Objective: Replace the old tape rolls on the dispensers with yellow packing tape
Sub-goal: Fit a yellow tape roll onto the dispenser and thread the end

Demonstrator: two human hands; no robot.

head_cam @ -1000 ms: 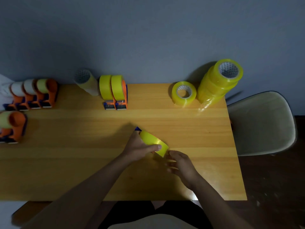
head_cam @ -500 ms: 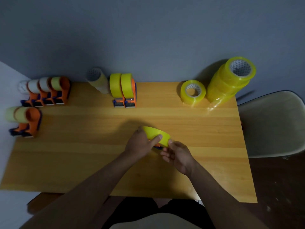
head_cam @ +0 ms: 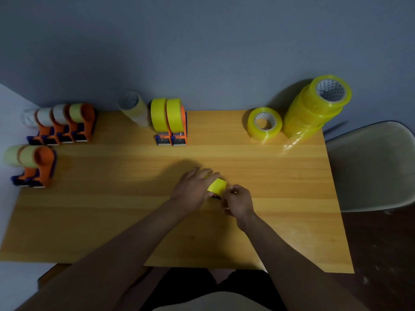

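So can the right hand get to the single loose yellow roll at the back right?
Probably yes: bare table lies between the right hand and that loose roll, but its fingers look busy at the dispenser's yellow tape.

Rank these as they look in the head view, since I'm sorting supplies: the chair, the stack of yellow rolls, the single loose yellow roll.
1. Chair, though partly cut off by the frame.
2. Stack of yellow rolls.
3. Single loose yellow roll.
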